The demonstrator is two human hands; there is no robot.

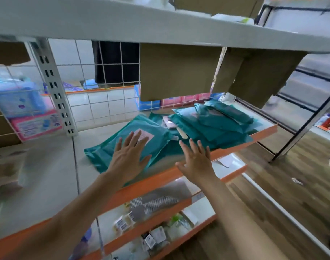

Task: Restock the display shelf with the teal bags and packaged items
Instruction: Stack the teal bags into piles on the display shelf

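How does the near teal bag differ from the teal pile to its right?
The near teal bag lies single, pink label up, under the flat left hand. The teal pile is several overlapping bags, with no hand on top. Both are teal and lie on the same shelf.

pink label (148, 133): part under left hand (127, 156) (print unreadable) | lower-shelf packets (123, 223): blurred, kind unclear

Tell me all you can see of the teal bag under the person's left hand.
The teal bag looks like a soft, smooth plastic mailer, slightly puffed, with a pale pink label on top. It lies flat on the white shelf near the front edge. The left hand rests on it, fingers straight, partly covering the label. Beside it lie other teal bags.
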